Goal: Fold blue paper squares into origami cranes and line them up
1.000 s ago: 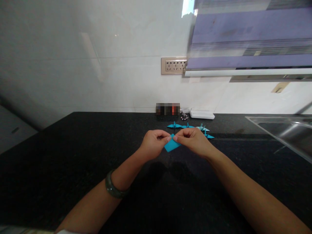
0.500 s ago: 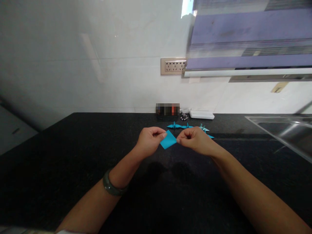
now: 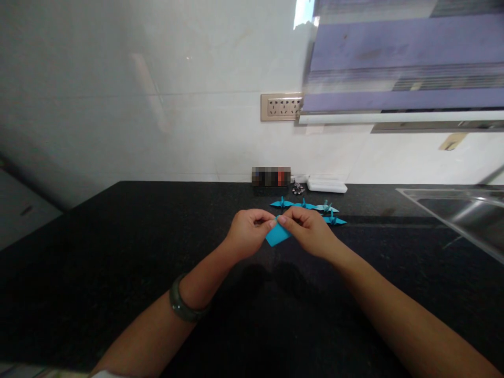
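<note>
A small folded piece of blue paper [image 3: 276, 236] is held above the black countertop [image 3: 118, 247] between both hands. My left hand [image 3: 249, 232] pinches its left top corner with thumb and fingers closed. My right hand [image 3: 307, 229] pinches the top right beside it, fingertips nearly touching those of the left. A dark bangle sits on my left wrist. Just behind the hands lie several finished blue paper cranes [image 3: 305, 206] in a row on the counter.
A white flat box [image 3: 326, 185] and small dark objects stand against the white tiled wall. A socket strip [image 3: 281, 106] is on the wall. A steel sink [image 3: 460, 210] is at the right. A hood overhangs at upper right.
Half a second ago the hands were apart with the paper spread flat between them. Now they have come together and the paper hangs folded below the fingertips.
</note>
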Available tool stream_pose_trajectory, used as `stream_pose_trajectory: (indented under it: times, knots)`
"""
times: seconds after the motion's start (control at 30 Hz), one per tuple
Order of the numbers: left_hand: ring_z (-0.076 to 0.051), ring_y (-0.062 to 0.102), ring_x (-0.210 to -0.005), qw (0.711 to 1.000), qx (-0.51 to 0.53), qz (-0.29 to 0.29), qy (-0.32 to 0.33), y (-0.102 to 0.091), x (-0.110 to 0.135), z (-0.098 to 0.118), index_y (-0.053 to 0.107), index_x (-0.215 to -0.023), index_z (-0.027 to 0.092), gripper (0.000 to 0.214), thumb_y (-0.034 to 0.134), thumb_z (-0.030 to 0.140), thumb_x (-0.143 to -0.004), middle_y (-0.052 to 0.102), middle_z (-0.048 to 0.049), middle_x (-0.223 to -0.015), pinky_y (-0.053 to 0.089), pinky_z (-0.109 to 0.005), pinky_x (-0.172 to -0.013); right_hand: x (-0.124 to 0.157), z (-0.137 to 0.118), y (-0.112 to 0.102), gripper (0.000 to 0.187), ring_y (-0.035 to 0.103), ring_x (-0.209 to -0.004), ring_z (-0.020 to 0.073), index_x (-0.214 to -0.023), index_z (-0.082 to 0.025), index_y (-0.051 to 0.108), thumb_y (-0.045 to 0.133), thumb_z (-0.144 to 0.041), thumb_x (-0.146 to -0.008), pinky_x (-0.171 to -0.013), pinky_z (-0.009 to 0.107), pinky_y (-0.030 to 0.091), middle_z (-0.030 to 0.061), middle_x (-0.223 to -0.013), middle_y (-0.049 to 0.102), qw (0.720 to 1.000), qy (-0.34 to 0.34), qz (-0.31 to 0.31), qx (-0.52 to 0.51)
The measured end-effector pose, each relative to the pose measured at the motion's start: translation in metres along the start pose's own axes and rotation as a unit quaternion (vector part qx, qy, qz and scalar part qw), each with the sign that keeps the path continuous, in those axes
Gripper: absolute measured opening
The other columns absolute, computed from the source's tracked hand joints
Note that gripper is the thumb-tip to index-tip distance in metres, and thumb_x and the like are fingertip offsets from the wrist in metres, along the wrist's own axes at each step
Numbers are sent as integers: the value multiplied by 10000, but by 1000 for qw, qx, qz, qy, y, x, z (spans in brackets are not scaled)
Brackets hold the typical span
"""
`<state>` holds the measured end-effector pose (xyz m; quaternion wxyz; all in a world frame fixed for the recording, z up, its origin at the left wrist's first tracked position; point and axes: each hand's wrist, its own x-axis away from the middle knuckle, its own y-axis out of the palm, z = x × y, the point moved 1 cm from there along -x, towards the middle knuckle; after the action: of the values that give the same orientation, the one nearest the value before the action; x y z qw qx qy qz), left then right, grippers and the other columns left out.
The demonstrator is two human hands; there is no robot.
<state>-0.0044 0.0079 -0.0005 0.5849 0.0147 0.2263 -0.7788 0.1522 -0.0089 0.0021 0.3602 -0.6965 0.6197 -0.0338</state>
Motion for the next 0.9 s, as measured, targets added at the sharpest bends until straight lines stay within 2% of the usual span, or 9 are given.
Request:
stream_pose_trajectory:
  times: [0.23, 0.4, 0.53, 0.8, 0.9]
  knots:
    - [-122, 563, -570, 998, 16, 53, -1, -11, -6, -3, 659, -724, 111, 159, 623, 256, -671, 650, -43, -661, 438, -227, -540, 1, 4, -1, 189, 426, -572, 104, -656, -162, 527, 473, -252, -813, -534, 233, 328, -18, -599, 474, 999, -20, -2, 44]
    - [-115, 552, -578, 998, 10, 63, -1, -14, -8, -3, 651, -736, 112, 160, 611, 259, -684, 639, -37, -662, 427, -222, -547, 2, 5, -2, 169, 438, -587, 106, -664, -161, 518, 467, -221, -814, -548, 233, 337, -11, -625, 493, 998, -24, -2, 51]
    - [-108, 533, -571, 1000, 8, 29, -10, -13, -8, -5, 629, -717, 113, 165, 603, 273, -689, 610, -29, -648, 418, -221, -542, 2, 4, -6, 144, 447, -605, 106, -677, -161, 519, 476, -191, -812, -565, 233, 331, -9, -643, 498, 994, -67, -13, 91]
    - [-83, 458, -485, 996, -6, -74, -44, -11, -6, -7, 616, -701, 111, 236, 600, 347, -689, 540, 3, -551, 348, -193, -451, 3, 0, -18, 128, 460, -631, 104, -704, -159, 532, 478, -175, -820, -585, 226, 333, -2, -663, 513, 974, -147, -111, 131]
    - [-86, 469, -483, 997, 1, -73, -38, -11, -6, -6, 626, -675, 110, 230, 617, 341, -674, 557, -3, -544, 357, -197, -456, 2, 1, -18, 133, 464, -628, 106, -698, -161, 543, 483, -184, -814, -583, 229, 336, -2, -659, 520, 976, -144, -107, 122]
